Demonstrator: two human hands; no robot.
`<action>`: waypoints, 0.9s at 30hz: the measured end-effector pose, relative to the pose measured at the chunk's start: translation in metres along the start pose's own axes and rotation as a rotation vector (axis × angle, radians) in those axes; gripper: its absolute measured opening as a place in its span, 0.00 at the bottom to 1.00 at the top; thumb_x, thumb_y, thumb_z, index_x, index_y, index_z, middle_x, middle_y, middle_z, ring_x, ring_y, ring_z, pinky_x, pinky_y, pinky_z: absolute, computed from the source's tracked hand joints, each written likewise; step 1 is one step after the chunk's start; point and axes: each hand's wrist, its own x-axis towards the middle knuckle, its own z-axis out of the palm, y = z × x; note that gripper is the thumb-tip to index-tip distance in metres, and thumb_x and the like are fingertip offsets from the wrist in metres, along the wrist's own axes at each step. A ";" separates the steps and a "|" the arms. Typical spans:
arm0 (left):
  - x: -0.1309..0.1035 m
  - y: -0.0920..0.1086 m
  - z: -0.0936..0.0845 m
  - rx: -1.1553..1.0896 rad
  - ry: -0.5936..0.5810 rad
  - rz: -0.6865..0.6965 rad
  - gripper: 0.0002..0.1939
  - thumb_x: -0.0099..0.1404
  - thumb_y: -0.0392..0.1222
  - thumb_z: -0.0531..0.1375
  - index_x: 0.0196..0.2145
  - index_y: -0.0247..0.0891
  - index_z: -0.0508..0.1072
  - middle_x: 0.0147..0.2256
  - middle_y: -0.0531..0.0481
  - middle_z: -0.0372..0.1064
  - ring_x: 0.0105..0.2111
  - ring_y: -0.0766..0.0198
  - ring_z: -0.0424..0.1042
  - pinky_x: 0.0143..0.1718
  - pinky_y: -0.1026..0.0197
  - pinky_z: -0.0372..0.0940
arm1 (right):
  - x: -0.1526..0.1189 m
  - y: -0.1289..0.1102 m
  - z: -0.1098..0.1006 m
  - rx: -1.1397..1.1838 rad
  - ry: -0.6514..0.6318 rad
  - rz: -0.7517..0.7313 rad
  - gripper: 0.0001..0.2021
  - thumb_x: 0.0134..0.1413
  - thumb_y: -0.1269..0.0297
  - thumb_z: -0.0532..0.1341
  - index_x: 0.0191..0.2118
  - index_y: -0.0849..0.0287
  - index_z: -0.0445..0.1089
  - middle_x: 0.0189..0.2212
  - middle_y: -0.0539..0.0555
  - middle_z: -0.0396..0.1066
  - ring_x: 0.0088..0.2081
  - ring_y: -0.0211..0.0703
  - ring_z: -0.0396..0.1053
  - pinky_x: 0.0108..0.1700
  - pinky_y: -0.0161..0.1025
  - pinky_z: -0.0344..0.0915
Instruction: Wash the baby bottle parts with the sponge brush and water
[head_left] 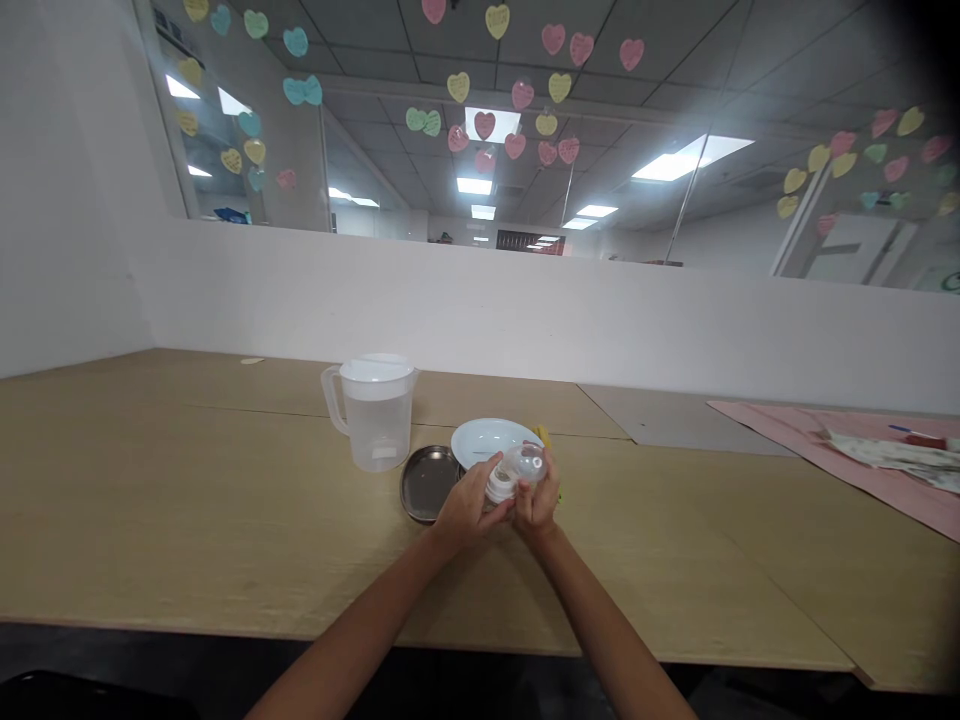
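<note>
Both of my hands meet above the table, just in front of a white bowl. My left hand is closed round a white ringed part that looks like a bottle collar. A clear plastic dome adjoins this part, and my right hand is closed round it. Whether the two pieces are joined or apart I cannot tell. A dark metal tray lies to the left, partly behind my left hand. Something yellow shows at the bowl's right edge, mostly hidden by my right hand.
A translucent measuring jug stands back left, its handle to the left. A pink cloth with a blue pen and other items lies far right, beside a grey mat. The table's front edge runs below my forearms.
</note>
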 end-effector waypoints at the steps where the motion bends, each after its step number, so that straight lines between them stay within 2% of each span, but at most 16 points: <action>1: 0.000 0.000 0.001 0.001 -0.005 -0.005 0.29 0.61 0.45 0.52 0.57 0.34 0.47 0.51 0.38 0.58 0.51 0.55 0.59 0.50 0.52 0.58 | 0.001 0.001 0.000 0.017 0.056 0.029 0.26 0.57 0.56 0.46 0.58 0.62 0.42 0.48 0.65 0.59 0.49 0.51 0.61 0.47 0.53 0.61; 3: 0.000 0.000 0.001 -0.003 -0.017 -0.019 0.29 0.61 0.45 0.52 0.57 0.35 0.47 0.51 0.39 0.58 0.52 0.56 0.59 0.51 0.52 0.58 | 0.005 0.003 -0.001 0.007 0.169 0.099 0.27 0.57 0.57 0.46 0.59 0.62 0.42 0.50 0.66 0.57 0.50 0.51 0.61 0.47 0.52 0.61; 5: 0.000 0.000 0.001 -0.007 -0.029 -0.028 0.29 0.61 0.45 0.52 0.57 0.35 0.47 0.51 0.39 0.58 0.52 0.56 0.59 0.51 0.52 0.57 | 0.012 0.004 -0.004 -0.064 0.199 0.162 0.26 0.55 0.58 0.50 0.58 0.62 0.46 0.51 0.65 0.56 0.51 0.52 0.59 0.49 0.52 0.59; 7: 0.000 0.001 0.000 -0.006 -0.034 -0.033 0.29 0.61 0.45 0.52 0.57 0.35 0.47 0.51 0.40 0.58 0.52 0.56 0.59 0.51 0.52 0.57 | 0.019 0.004 -0.008 -0.113 0.115 0.206 0.24 0.53 0.60 0.53 0.56 0.60 0.52 0.51 0.63 0.57 0.51 0.51 0.59 0.50 0.51 0.57; 10: 0.000 0.002 -0.001 -0.002 -0.030 -0.034 0.29 0.61 0.45 0.51 0.57 0.35 0.48 0.52 0.40 0.58 0.52 0.56 0.58 0.51 0.52 0.57 | 0.026 0.003 -0.011 -0.078 -0.017 0.249 0.21 0.52 0.62 0.55 0.53 0.57 0.57 0.49 0.60 0.60 0.44 0.45 0.63 0.48 0.47 0.60; 12: 0.000 0.002 -0.002 -0.003 -0.033 -0.034 0.29 0.61 0.45 0.51 0.57 0.35 0.48 0.52 0.40 0.58 0.52 0.56 0.58 0.52 0.52 0.56 | 0.028 0.003 -0.011 -0.038 -0.063 0.279 0.20 0.51 0.63 0.55 0.52 0.56 0.59 0.48 0.58 0.61 0.41 0.42 0.64 0.45 0.44 0.61; 16: 0.000 0.003 -0.003 -0.007 -0.044 -0.038 0.29 0.61 0.45 0.51 0.57 0.34 0.48 0.52 0.40 0.57 0.53 0.56 0.58 0.52 0.53 0.56 | 0.029 0.006 -0.010 0.010 -0.146 0.339 0.19 0.48 0.64 0.56 0.48 0.56 0.63 0.47 0.57 0.61 0.41 0.43 0.63 0.43 0.42 0.62; 20: 0.001 0.004 -0.003 -0.018 -0.039 -0.044 0.28 0.61 0.45 0.52 0.56 0.34 0.49 0.52 0.39 0.57 0.53 0.56 0.58 0.52 0.52 0.56 | 0.027 0.012 -0.011 0.059 -0.254 0.413 0.19 0.43 0.68 0.56 0.46 0.57 0.67 0.46 0.56 0.62 0.35 0.40 0.64 0.40 0.41 0.63; 25: 0.002 0.006 -0.004 -0.026 -0.038 -0.048 0.28 0.61 0.45 0.51 0.56 0.33 0.49 0.52 0.39 0.58 0.52 0.56 0.59 0.52 0.53 0.56 | 0.027 0.015 -0.010 0.066 -0.292 0.396 0.11 0.44 0.71 0.53 0.30 0.57 0.73 0.38 0.56 0.67 0.40 0.44 0.64 0.42 0.41 0.62; 27: 0.002 0.006 -0.004 -0.024 -0.035 -0.060 0.28 0.61 0.45 0.51 0.57 0.33 0.49 0.52 0.39 0.58 0.52 0.56 0.59 0.52 0.53 0.56 | 0.028 0.014 -0.010 0.082 -0.303 0.384 0.11 0.46 0.70 0.52 0.28 0.57 0.72 0.35 0.55 0.68 0.40 0.44 0.65 0.43 0.42 0.61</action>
